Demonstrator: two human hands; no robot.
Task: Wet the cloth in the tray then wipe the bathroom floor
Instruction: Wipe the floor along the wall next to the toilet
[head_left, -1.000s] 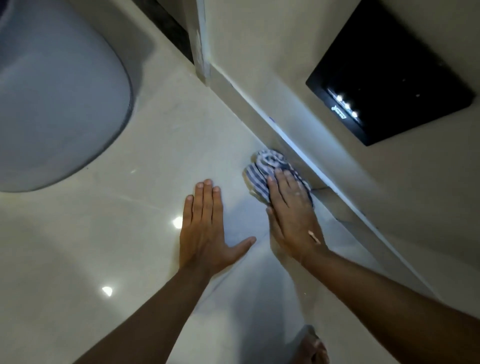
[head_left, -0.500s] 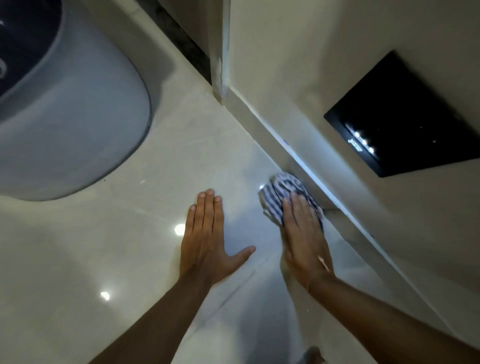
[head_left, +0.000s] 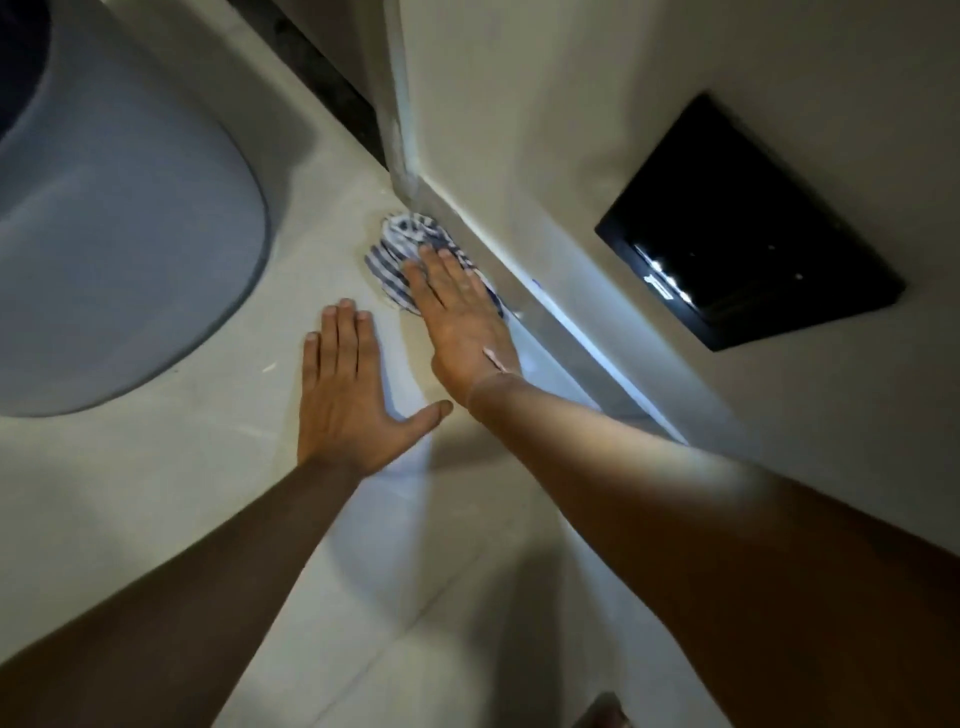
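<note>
Pressing the striped cloth (head_left: 402, 249) flat, right hand (head_left: 462, 322) open; left hand (head_left: 345, 395) splayed on floor (head_left: 156, 467).

No legible text; small white mark on the black wall panel (head_left: 748, 223) too blurred.

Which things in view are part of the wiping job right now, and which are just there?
In the job:
striped cloth
right hand pressing it
left hand flat on the floor

Just there:
toilet base
black wall panel
skirting
</note>
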